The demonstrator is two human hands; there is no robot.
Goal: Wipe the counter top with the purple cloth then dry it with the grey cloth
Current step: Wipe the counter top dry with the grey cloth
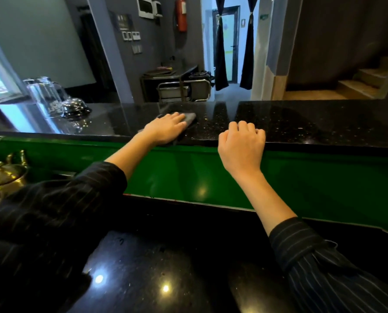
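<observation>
The upper counter top (301,123) is black speckled stone above a green front panel. My left hand (165,129) lies flat with straight fingers on the grey cloth (189,117), pressing it onto the counter; most of the cloth is hidden under the hand. My right hand (241,145) rests at the counter's near edge with its fingers curled over the edge and nothing in it. No purple cloth is in view.
Upturned glasses (45,93) and a shiny metal bell (74,105) stand on the counter's left part. A brass teapot (3,177) sits at lower left. A lower black counter (165,267) lies in front of me. Beyond are a metal trolley (184,89) and a doorway.
</observation>
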